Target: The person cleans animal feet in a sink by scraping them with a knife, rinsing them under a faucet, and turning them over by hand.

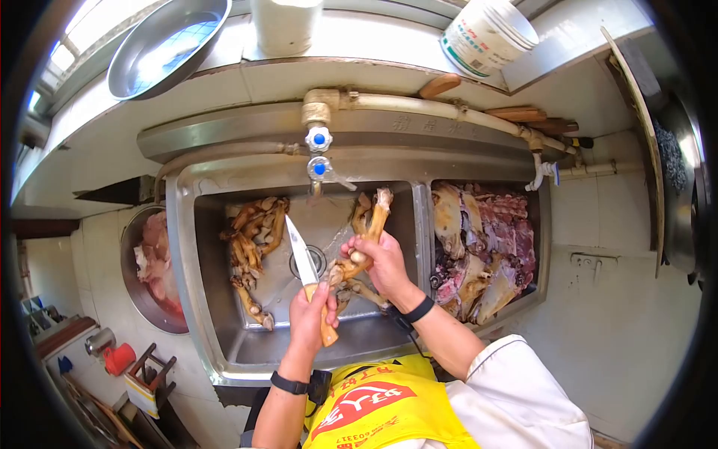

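My left hand [305,320] is closed round the wooden handle of a knife [301,251], its blade pointing up and away over the sink drain. In my right hand [384,266] I grip a yellowish-brown animal foot [376,217], bent at the joint, its upper end raised. The knife is just left of the foot. More feet lie on the sink floor: a heap [254,236] on the left, and several partly hidden below and behind my right hand. Both hands are above the left basin of the steel sink [183,284].
The right basin holds large cuts of raw meat [508,224]. A metal bowl of pale meat [155,262] stands left of the sink. Blue-handled taps [320,168] project over the back edge. A basin [168,49] and a white bucket [486,37] are on the ledge.
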Available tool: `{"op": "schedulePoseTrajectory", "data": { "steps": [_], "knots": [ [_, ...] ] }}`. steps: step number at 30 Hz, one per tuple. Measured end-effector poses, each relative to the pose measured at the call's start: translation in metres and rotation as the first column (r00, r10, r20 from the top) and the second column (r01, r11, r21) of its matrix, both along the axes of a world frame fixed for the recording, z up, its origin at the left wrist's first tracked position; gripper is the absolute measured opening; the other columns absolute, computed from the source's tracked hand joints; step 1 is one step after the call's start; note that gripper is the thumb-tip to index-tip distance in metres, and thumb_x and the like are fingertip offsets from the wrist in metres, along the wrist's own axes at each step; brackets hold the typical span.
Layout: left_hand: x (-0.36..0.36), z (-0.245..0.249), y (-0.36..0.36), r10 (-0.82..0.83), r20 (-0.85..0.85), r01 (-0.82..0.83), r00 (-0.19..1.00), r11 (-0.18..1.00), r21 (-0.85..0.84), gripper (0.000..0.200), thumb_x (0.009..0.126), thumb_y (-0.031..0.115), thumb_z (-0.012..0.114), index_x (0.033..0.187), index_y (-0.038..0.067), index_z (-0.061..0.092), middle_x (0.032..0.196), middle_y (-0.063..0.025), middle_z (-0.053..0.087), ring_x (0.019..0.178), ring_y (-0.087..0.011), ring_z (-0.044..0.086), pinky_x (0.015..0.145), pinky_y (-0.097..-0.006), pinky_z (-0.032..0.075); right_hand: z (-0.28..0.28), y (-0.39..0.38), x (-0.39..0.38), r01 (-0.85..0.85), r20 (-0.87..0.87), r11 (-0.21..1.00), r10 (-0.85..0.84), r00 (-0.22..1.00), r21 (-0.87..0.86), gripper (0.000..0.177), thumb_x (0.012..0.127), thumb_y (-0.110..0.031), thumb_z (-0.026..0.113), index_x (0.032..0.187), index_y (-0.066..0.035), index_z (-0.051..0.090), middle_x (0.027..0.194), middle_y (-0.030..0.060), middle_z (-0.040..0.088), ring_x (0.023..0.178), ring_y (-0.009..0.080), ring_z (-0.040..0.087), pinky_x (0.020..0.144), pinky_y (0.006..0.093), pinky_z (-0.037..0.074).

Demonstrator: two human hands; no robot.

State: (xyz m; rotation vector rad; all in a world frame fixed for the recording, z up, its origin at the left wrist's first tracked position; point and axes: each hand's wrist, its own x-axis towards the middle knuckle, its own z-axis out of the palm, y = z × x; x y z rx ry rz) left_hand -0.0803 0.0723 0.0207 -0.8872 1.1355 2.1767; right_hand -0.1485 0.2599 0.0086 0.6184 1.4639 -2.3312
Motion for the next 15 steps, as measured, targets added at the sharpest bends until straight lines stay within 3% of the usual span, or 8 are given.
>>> {"op": "schedulePoseTrajectory", "data": {
  "steps": [1,2,3,5,6,7,9,15],
  "knots": [
    [0.003,0.006,0.002,-0.085,-0.042,0.079,0.995,0.989,-0.127,0.019,0.107,0.024,0.057,0.106,0.005,0.059,0.077,-0.0103,0.067,0.048,-0.0114,0.052,0.046,-0.0272,0.047,-0.002,0.001,-0.006,0.133,0.010,0.982,-0.133,0.991,-0.130,0.009,0.093,-0.006,0.061,0.101,0.000,0.059,0.102,0.0099,0.067,0.088,0.0202,0.066,0.084,0.0378,0.057],
    [0.005,0.009,-0.001,-0.136,-0.012,0.126,0.991,0.948,-0.292,0.021,0.106,0.023,0.059,0.101,0.003,0.060,0.074,-0.0135,0.067,0.050,-0.0218,0.058,0.049,-0.0346,0.048,0.003,0.000,-0.012,0.192,0.018,0.972,-0.191,0.981,-0.137,0.009,0.089,-0.003,0.056,0.098,-0.002,0.055,0.089,0.0074,0.060,0.082,0.0210,0.066,0.081,0.0393,0.057],
    [0.011,0.009,-0.008,-0.145,-0.015,0.135,0.989,0.948,-0.289,0.021,0.106,0.023,0.059,0.101,0.003,0.060,0.074,-0.0135,0.067,0.050,-0.0218,0.058,0.049,-0.0346,0.048,0.005,0.003,-0.015,0.201,0.015,0.970,-0.201,0.980,-0.135,0.009,0.089,-0.003,0.056,0.098,-0.002,0.055,0.089,0.0074,0.060,0.082,0.0210,0.066,0.081,0.0393,0.057],
    [0.016,0.013,-0.023,-0.631,-0.260,0.151,0.731,0.521,-0.840,0.023,0.103,0.023,0.062,0.097,0.001,0.061,0.070,-0.0184,0.064,0.058,-0.0366,0.061,0.056,-0.0443,0.049,0.007,0.010,-0.020,0.145,-0.062,0.981,-0.154,0.986,-0.129,0.012,0.088,-0.004,0.056,0.099,-0.002,0.053,0.086,0.0067,0.059,0.077,0.0193,0.064,0.077,0.0399,0.058],
    [0.018,0.023,-0.023,-0.626,-0.217,0.202,0.749,0.528,-0.825,0.026,0.100,0.026,0.065,0.096,0.000,0.062,0.071,-0.0221,0.062,0.070,-0.0459,0.063,0.063,-0.0494,0.049,0.007,0.011,-0.020,0.149,-0.058,0.981,-0.158,0.986,-0.128,0.012,0.088,-0.004,0.056,0.099,-0.002,0.053,0.086,0.0067,0.059,0.077,0.0193,0.064,0.077,0.0399,0.058],
    [0.021,0.023,-0.025,-0.626,-0.215,0.204,0.749,0.528,-0.825,0.026,0.100,0.026,0.065,0.096,0.000,0.062,0.071,-0.0221,0.062,0.070,-0.0459,0.063,0.063,-0.0494,0.049,0.007,0.012,-0.021,0.142,-0.099,0.983,-0.153,0.983,-0.115,0.010,0.090,-0.006,0.058,0.098,-0.002,0.054,0.084,0.0070,0.060,0.077,0.0188,0.065,0.077,0.0387,0.058],
    [0.027,0.021,-0.033,-0.779,-0.157,0.266,0.607,0.385,-0.884,0.028,0.100,0.030,0.066,0.099,0.001,0.064,0.075,-0.0229,0.066,0.073,-0.0453,0.067,0.063,-0.0479,0.051,0.009,0.013,-0.026,0.132,-0.143,0.986,-0.146,0.979,-0.104,0.010,0.092,-0.009,0.061,0.096,-0.002,0.055,0.083,0.0072,0.062,0.076,0.0182,0.065,0.077,0.0374,0.059],
    [0.026,0.024,-0.032,-0.813,-0.116,0.291,0.571,0.333,-0.897,0.031,0.099,0.033,0.068,0.102,0.003,0.066,0.079,-0.0229,0.069,0.076,-0.0448,0.069,0.064,-0.0491,0.053,0.019,0.013,-0.029,0.078,-0.196,0.997,-0.077,0.977,-0.001,0.010,0.093,-0.005,0.064,0.098,-0.003,0.056,0.083,0.0046,0.063,0.073,0.0147,0.066,0.082,0.0349,0.061]
  ]
}}
